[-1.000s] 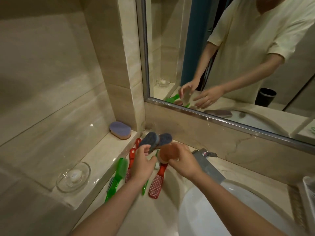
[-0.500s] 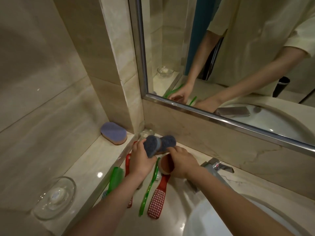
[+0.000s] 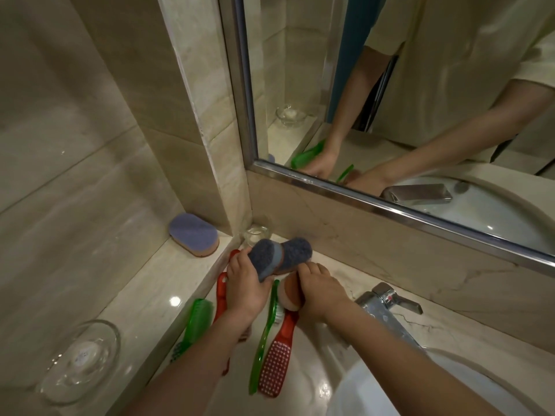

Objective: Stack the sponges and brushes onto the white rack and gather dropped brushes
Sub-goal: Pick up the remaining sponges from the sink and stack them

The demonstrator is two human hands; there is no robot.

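Head view: the left hand (image 3: 243, 291) grips a fuzzy grey oval sponge (image 3: 264, 262), and the right hand (image 3: 322, 291) clasps a rounded orange foam sponge (image 3: 292, 291). Beneath them a red plastic brush (image 3: 274, 364) and a translucent green brush (image 3: 264, 334) lie on the glossy marble worktop (image 3: 435, 325).

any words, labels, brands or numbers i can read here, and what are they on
None can be read.
Tap: a small red mark, no letters.
White piece in the glass dish: faint marks, too blurred to read.
Red brush and purple sponge: no label shows.
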